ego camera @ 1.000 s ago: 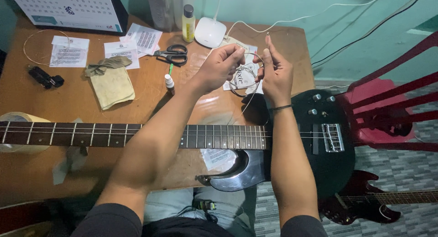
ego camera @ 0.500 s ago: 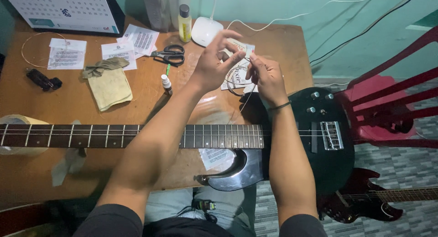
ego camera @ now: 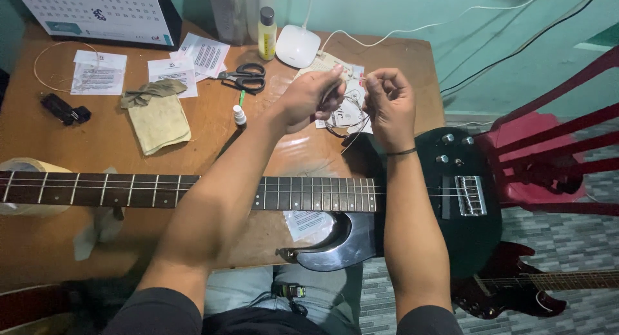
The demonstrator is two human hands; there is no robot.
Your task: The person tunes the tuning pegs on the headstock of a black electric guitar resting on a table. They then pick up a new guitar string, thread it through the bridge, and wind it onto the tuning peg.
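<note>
A black electric guitar (ego camera: 464, 245) lies across the wooden desk (ego camera: 58, 245), its fretted neck (ego camera: 129, 190) running to the left. Above the guitar's upper body my left hand (ego camera: 308, 98) and my right hand (ego camera: 389, 103) are raised close together. Both pinch a thin coiled guitar string (ego camera: 345, 119) whose loops hang between them. A loose end trails down toward the guitar. A white string packet (ego camera: 342, 93) lies on the desk under the hands.
Scissors (ego camera: 244, 77), a small dropper bottle (ego camera: 239, 114), a yellow bottle (ego camera: 266, 33), a white lamp base (ego camera: 298, 46), a cloth (ego camera: 156, 119), paper slips and a calendar (ego camera: 97, 12) are on the desk. A tape roll (ego camera: 26, 170) sits left. A red chair (ego camera: 554, 148) and a second guitar (ego camera: 516, 290) stand right.
My hands have shifted while working the coiled string: the right hand dropped and curled its fingers, the left hand lowered and closed. The coil now hangs lower between them.
</note>
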